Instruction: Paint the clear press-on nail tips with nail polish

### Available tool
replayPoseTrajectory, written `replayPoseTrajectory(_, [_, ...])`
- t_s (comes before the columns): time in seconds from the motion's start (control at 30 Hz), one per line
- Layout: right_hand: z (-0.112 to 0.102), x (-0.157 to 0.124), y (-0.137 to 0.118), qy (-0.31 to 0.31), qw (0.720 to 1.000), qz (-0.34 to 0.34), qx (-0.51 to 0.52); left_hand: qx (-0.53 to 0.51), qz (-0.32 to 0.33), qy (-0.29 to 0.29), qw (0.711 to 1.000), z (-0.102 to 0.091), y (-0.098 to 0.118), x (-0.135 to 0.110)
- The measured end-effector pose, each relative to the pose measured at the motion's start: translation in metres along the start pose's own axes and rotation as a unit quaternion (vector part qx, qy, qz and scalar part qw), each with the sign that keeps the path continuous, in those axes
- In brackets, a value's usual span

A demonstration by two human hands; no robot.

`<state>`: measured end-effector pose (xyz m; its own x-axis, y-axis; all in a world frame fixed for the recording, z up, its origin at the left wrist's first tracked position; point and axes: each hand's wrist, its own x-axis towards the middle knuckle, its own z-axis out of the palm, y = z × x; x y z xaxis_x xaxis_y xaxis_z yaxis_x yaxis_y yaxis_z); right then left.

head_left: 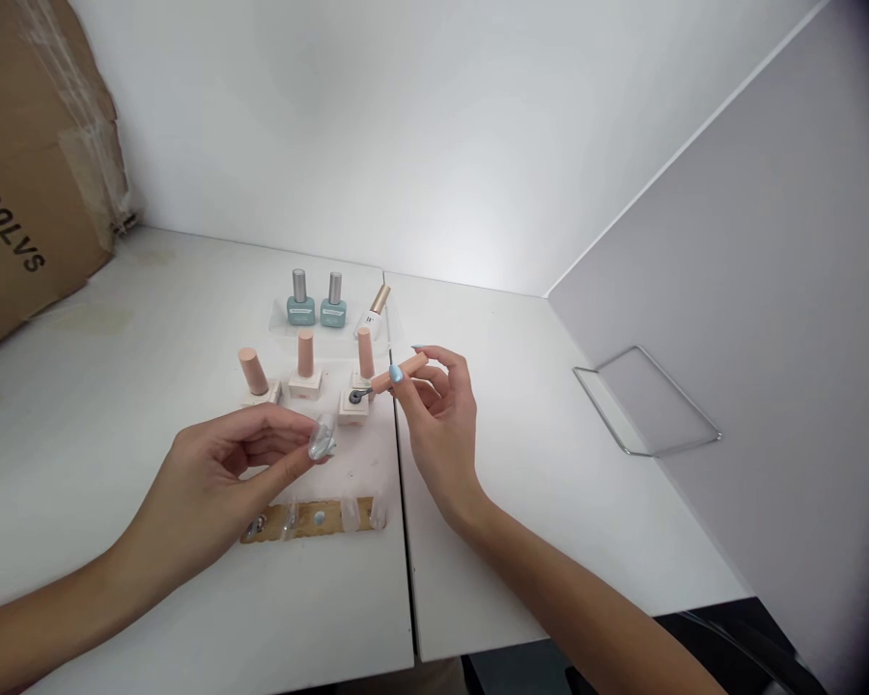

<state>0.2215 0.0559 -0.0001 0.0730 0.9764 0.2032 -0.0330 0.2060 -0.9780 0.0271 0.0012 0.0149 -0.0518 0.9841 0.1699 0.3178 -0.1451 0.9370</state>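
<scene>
My left hand [224, 473] pinches a clear false nail tip [322, 439] between thumb and forefinger, above the white table. My right hand [441, 405] grips a peach polish brush cap [400, 372]; its dark brush end sits at the mouth of an open small bottle [353, 403]. Below my hands lies a tan strip [311, 518] carrying several clear nail tips. Behind the open bottle stand three peach-capped bottles [305, 367] and, further back, two teal bottles [317, 301] and a tilted white bottle [375, 314].
A torn cardboard box [29, 164] stands at the back left. A clear acrylic stand [648, 401] sits at the right by the grey partition wall. A seam [404, 541] divides the two white tabletops.
</scene>
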Motion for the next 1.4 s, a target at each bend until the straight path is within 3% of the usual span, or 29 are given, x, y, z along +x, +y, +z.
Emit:
replayPoseTrajectory(0.23, [-0.001,0.001,-0.004,0.015,1.000,-0.013,0.015,-0.006,-0.014,0.002,1.000,0.000,-0.003,-0.001])
replayPoseTrajectory(0.53, [-0.003,-0.005,-0.011,-0.013,0.991,-0.103,0.085,-0.015,-0.012,-0.003,1.000,-0.005,-0.003,-0.002])
replayPoseTrajectory(0.97, [-0.007,-0.005,-0.018,-0.109,0.973,-0.008,0.204,-0.010,-0.012,-0.007,1.000,-0.002,-0.005,0.001])
replayPoseTrajectory(1.13, [-0.008,-0.005,-0.016,-0.140,0.961,-0.013,0.240,-0.012,-0.004,-0.015,1.000,-0.002,-0.005,0.002])
replayPoseTrajectory(1.4, [-0.009,-0.006,-0.015,-0.150,0.967,-0.020,0.205,-0.011,-0.002,-0.023,1.000,-0.002,-0.003,0.001])
